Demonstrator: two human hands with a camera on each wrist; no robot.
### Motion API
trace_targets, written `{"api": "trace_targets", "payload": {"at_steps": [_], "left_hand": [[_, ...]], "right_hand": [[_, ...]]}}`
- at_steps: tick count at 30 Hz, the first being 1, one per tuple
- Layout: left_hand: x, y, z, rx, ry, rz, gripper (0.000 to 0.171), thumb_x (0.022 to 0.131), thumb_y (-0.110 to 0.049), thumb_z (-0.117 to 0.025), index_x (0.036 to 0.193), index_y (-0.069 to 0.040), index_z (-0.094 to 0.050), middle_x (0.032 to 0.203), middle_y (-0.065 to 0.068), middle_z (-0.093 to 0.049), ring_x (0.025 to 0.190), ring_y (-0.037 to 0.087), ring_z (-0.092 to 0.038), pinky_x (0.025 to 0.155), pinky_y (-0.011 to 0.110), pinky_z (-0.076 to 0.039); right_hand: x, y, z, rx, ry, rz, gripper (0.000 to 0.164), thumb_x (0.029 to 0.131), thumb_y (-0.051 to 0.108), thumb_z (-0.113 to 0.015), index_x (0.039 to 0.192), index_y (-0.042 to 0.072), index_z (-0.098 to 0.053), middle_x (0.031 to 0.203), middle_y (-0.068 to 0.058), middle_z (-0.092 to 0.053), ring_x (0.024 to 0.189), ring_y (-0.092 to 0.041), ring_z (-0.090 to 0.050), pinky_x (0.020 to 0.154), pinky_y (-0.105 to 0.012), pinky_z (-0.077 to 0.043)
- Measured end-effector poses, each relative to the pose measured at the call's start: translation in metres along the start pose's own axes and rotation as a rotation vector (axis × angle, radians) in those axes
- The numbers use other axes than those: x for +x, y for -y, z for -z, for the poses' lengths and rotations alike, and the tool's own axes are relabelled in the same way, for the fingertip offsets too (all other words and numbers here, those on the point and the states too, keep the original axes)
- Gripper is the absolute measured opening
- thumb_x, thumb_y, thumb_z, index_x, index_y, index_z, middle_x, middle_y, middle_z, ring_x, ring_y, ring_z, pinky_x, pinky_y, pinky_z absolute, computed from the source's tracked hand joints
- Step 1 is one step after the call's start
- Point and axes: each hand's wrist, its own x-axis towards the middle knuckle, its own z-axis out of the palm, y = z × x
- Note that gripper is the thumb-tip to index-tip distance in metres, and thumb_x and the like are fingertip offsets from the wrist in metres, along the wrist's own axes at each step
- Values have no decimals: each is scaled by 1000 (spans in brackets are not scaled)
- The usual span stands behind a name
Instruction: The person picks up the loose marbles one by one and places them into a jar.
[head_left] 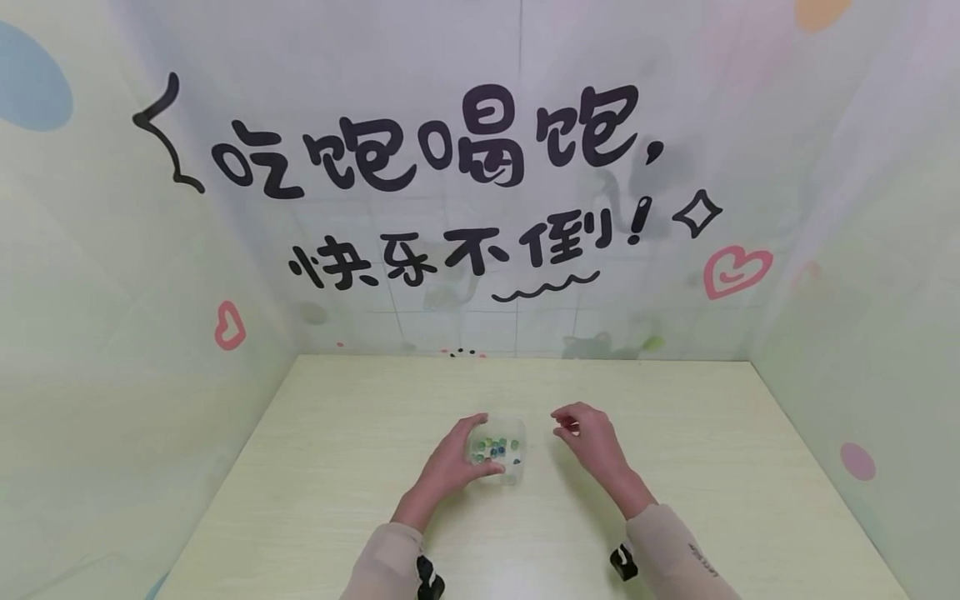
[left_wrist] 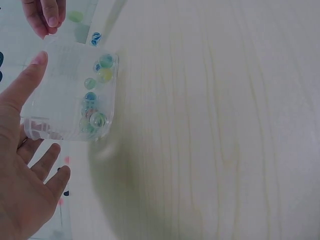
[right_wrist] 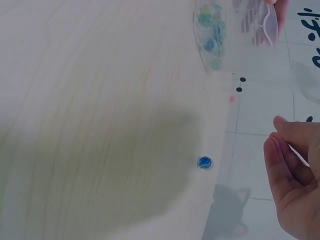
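Observation:
My left hand (head_left: 450, 460) grips a clear plastic box (head_left: 522, 429) from its left side, thumb near the front and fingers towards the back. Several green, blue and yellow glass marbles (left_wrist: 90, 120) lie at the bottom of the box. Whether the box touches the table is hard to tell. One blue marble (right_wrist: 205, 162) is outside the box, between it and my right hand in the right wrist view. My right hand (head_left: 592, 437) hovers to the right of the box. Its thumb and fingers are slightly bent with a small gap between the tips, and nothing shows in them.
A pale wood-grain table (head_left: 322, 433) lies under both hands. Behind it hangs a printed cloth backdrop (head_left: 480, 325) with large black lettering, and similar cloth sides (head_left: 847, 358) stand left and right. Black straps (head_left: 624, 562) show at the sleeves.

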Motion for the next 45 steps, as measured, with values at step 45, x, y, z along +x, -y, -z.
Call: {"api": "trace_targets", "payload": {"at_steps": [45], "left_hand": [[1,3,-1,14,-2,7,85,80,-38,-84,150,-14,-42,155,12,-44,142,37,-42,113,58,-41]], "right_hand": [[4,-48,-15,-257,77,-63,12,84,2,-75,96,1,-76,89,-7,-70,75,-14,-60,69,-33,-57]]}}
